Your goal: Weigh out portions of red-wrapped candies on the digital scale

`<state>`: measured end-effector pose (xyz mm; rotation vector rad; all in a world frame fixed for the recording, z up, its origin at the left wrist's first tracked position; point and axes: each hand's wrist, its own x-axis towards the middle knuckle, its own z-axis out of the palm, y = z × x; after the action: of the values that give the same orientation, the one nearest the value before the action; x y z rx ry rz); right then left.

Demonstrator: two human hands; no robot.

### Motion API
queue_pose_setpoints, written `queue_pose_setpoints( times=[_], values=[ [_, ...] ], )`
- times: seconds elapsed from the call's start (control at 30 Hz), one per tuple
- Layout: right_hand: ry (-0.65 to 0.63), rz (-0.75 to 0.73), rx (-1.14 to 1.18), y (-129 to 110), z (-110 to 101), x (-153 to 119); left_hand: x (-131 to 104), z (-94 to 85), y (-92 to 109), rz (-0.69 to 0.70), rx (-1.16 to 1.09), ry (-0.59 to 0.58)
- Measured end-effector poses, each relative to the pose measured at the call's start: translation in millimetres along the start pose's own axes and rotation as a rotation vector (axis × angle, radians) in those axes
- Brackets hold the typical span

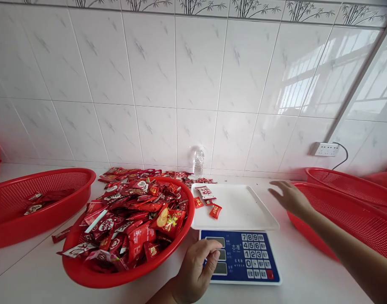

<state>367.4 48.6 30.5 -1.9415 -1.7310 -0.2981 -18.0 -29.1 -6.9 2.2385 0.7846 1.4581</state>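
My left hand (pixel 198 270) hovers at the left part of the scale's blue keypad panel (pixel 237 257), partly covering its displays. Its fingers are curled, thumb close to the index finger, and I see nothing in them. My right hand (pixel 290 197) is stretched out between the scale's white tray (pixel 244 207) and a red basket (pixel 335 215), fingers extended and holding nothing. On the tray's left side lie a white-and-red packet (pixel 206 193) and a few small red packets (pixel 215 211). Left of the scale, a red basket (pixel 177 247) is heaped with red snack packets (pixel 139 223).
Loose red packets (pixel 117 171) lie behind the heaped basket along the tiled wall. A clear plastic bottle (pixel 198 162) stands there. Another red basket (pixel 54 219) at left holds a few packets. More red baskets (pixel 354 181) and a power socket (pixel 326 149) are at right.
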Motion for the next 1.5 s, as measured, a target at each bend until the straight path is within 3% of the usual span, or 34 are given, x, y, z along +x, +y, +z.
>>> queue_pose_setpoints(
  times=[0.17, 0.27, 0.43, 0.57, 0.87, 1.2, 1.33, 1.5],
  values=[
    [-0.298, -0.441, 0.144, -129, 9, -13, 0, 0.1, 0, -0.012, 0.001, 0.004],
    [-0.495, -0.56, 0.178, -179, 19, -16, -3, -2.4, -3, -0.022, -0.005, -0.028],
    [-0.632, -0.547, 0.207, -218, 42, -4, -7, -5.0, -9, -0.039, -0.016, -0.14],
    [-0.546, -0.584, 0.192, -233, 56, 2, -9, -4.3, -11, -0.017, -0.017, -0.135],
    [-0.321, -0.57, 0.131, -231, 61, 9, -9, -5.0, -8, 0.022, -0.033, -0.133],
    [-0.116, -0.431, 0.104, -216, 67, 22, -9, -5.1, -9, -0.006, -0.034, -0.144],
    [-0.04, -0.364, 0.128, -189, 53, 30, -8, -5.3, -9, -0.005, -0.029, -0.15],
    [0.057, -0.188, 0.086, -117, 31, 41, -8, -5.5, -8, -0.001, -0.044, -0.163]
  ],
)
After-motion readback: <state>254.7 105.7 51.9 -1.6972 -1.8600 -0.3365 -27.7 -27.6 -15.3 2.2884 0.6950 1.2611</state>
